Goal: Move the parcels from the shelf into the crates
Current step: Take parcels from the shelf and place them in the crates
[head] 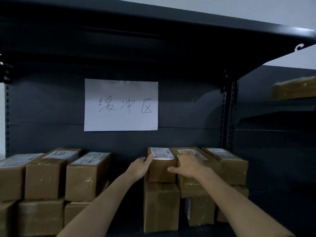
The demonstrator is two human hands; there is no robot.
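Observation:
Brown taped cardboard parcels with white labels stand two layers high on a dark metal shelf (196,139). Both my hands are on one top-layer parcel (161,170) in the middle stack. My left hand (139,167) grips its left side, thumb on the top edge. My right hand (187,165) lies over its right top edge, with the thumb pressed on the front face. The parcel sits on a taller parcel (160,207) below. No crate is in view.
Several more parcels stand at the left (85,177) and right (227,168) of the held one, with a gap between the left group and the middle stack. A white handwritten sign (121,105) hangs on the back panel. An upper shelf board (153,31) overhangs. Another parcel (294,89) lies on the neighbouring rack.

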